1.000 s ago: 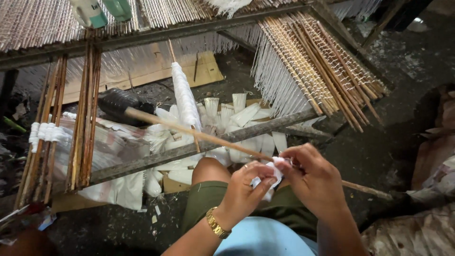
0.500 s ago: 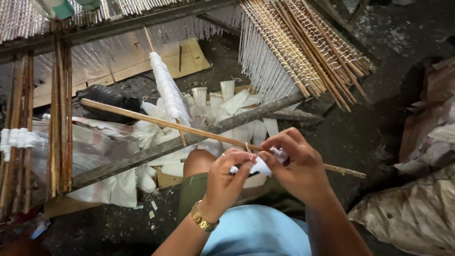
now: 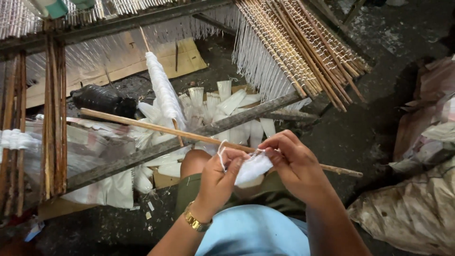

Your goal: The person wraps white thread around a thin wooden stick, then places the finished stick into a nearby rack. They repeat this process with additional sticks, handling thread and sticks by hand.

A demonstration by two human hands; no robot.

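My left hand (image 3: 219,181) and my right hand (image 3: 295,163) meet at mid frame, both pinching a small white bundle of thread (image 3: 253,167) with a loose strand curling up from it. A long thin wooden stick (image 3: 142,125) runs from the left across under my fingers and out to the right. A gold watch sits on my left wrist. Just beyond the hands lies a tall white thread-wound spindle (image 3: 163,92) among several smaller white cones (image 3: 222,102).
A wooden frame beam (image 3: 156,150) crosses in front of my knees. Racks of sticks hung with white threads (image 3: 303,47) fan out above right; more upright sticks (image 3: 52,118) stand at left. A black bottle (image 3: 102,99) lies on the dark floor. Crumpled sacks (image 3: 417,208) fill the right.
The view shifted slightly. My hands stay together on the white bundle, working it; my left fingers have moved up over it and a strand loops free.
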